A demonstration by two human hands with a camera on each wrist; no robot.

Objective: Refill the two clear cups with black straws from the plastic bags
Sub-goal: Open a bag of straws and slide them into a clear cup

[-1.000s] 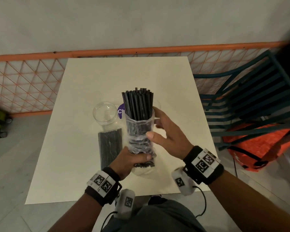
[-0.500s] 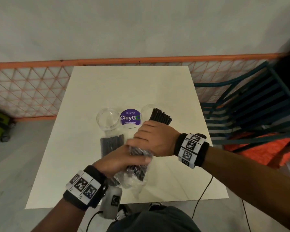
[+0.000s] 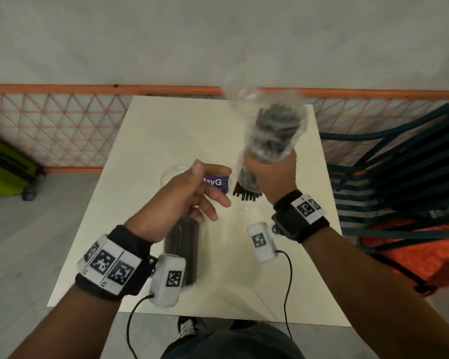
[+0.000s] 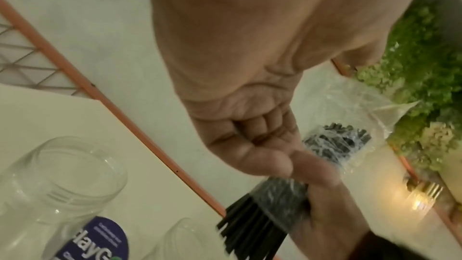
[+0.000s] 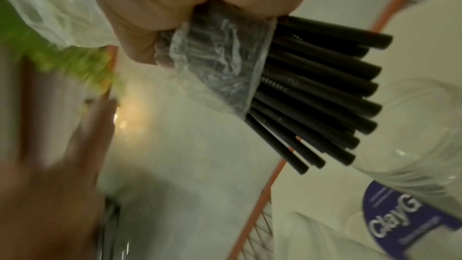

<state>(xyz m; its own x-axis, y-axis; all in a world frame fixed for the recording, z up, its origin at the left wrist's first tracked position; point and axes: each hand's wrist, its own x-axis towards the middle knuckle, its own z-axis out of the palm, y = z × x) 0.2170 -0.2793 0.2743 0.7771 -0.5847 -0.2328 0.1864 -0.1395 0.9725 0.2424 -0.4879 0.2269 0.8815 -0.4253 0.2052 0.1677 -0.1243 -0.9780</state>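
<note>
My right hand [image 3: 270,174] grips a clear plastic bag [image 3: 272,130] of black straws, turned upside down and raised above the table. The straw ends [image 3: 246,195] stick out of the bag's mouth and point down into the right clear cup [image 3: 241,207]. In the right wrist view the straws [image 5: 325,96] fan out of the bag [image 5: 217,66] beside that cup [image 5: 412,135]. My left hand [image 3: 189,193] hovers with loose fingers and holds nothing. Under it are the empty left cup [image 3: 170,172] and a second bag of straws [image 3: 184,244] lying flat.
A purple round sticker [image 3: 217,183] lies between the cups on the cream table [image 3: 145,141]. An orange lattice fence [image 3: 62,125] runs behind. Teal chairs [image 3: 399,172] stand right of the table and a green case [image 3: 5,172] sits on the floor at left.
The bag went from upright in both hands to tipped over. Now my right hand alone holds it upside down over the right cup, and my left hand has let go.
</note>
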